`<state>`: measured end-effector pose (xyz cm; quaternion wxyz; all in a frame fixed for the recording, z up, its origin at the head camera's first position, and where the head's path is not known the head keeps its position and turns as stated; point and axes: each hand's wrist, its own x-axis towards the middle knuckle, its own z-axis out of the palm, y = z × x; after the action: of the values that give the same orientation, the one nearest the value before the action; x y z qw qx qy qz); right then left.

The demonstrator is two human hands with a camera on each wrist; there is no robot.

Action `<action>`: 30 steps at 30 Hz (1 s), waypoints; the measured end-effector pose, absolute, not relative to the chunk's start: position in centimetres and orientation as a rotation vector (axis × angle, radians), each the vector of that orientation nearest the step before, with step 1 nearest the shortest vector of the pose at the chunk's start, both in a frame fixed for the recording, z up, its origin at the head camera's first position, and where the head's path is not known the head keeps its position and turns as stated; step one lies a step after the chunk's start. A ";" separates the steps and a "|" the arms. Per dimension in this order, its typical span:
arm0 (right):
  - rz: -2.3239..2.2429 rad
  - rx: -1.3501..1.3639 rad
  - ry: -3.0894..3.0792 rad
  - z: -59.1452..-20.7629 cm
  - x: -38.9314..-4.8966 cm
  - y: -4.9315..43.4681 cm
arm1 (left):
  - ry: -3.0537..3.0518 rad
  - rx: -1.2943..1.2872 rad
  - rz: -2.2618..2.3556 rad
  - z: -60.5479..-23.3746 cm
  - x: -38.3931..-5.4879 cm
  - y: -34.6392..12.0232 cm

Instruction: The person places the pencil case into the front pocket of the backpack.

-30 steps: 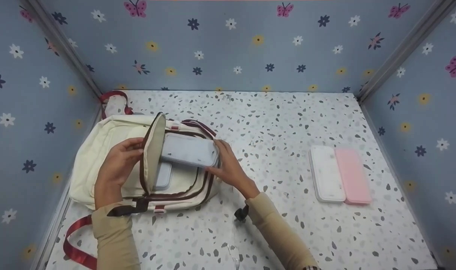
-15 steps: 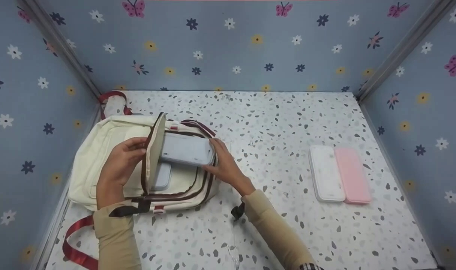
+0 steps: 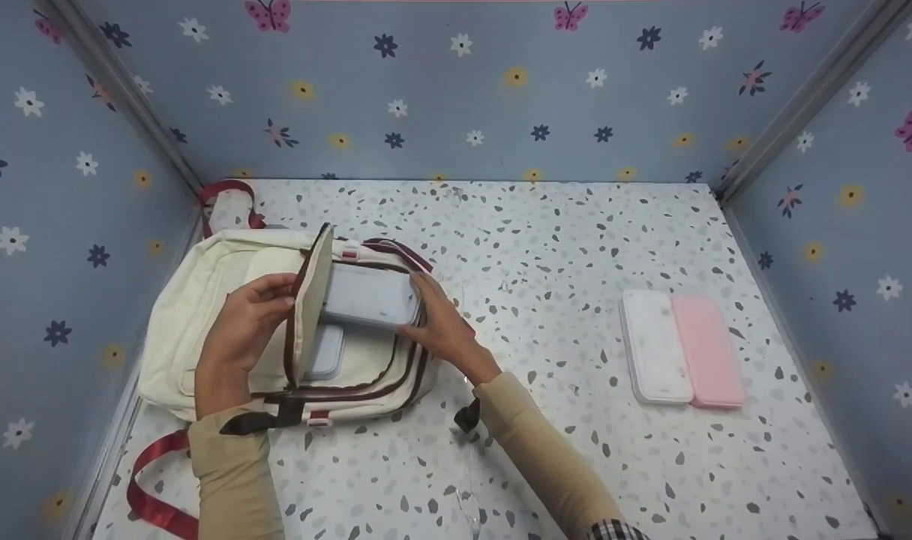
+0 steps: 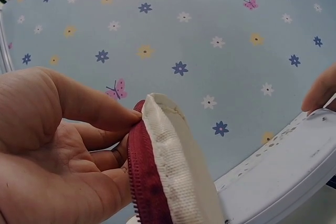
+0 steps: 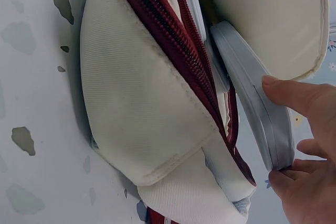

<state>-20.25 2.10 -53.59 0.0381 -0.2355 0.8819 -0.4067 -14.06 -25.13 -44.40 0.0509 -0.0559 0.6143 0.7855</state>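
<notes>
A cream backpack [image 3: 175, 330] with dark red zips lies on the left of the table, its compartment unzipped. My left hand [image 3: 240, 326] pinches the zipped edge of the raised flap [image 4: 173, 166] between thumb and fingers. At the mouth of the bag, my right hand [image 3: 445, 322] grips one end of a pale blue-grey plastic case [image 3: 370, 296] with rounded corners. The flap hides its other end. In the right wrist view, the case [image 5: 257, 95] slants into the compartment, thumb on its edge. A second pale case [image 3: 327, 354] lies inside, partly covered by the flap.
On the right of the speckled table [image 3: 546, 247], a white case [image 3: 655, 349] and a pink case [image 3: 711, 352] lie side by side. A red strap [image 3: 152, 491] loops out at the front left. Flowered blue panels [image 3: 456, 90] wall the table at the back and sides.
My right hand has moved left, sliding the pale blue-grey case further behind the flap. My left hand keeps its pinch on the flap, nearly still.
</notes>
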 end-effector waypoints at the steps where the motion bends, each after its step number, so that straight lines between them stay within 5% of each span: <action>1: -1.245 -0.738 2.714 -53.6 -20.3 2.0 | 1.875 -0.165 2.388 -44.4 -14.1 -25.1; 30: -1.178 -0.757 2.704 -54.1 -21.2 -1.0 | 1.861 -0.185 2.412 -44.6 -13.9 -25.2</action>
<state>-21.21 -0.97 -54.13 0.0481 -0.2484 0.8870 -0.3863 -13.88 -25.21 -44.56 0.0450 -0.0605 0.6091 0.7895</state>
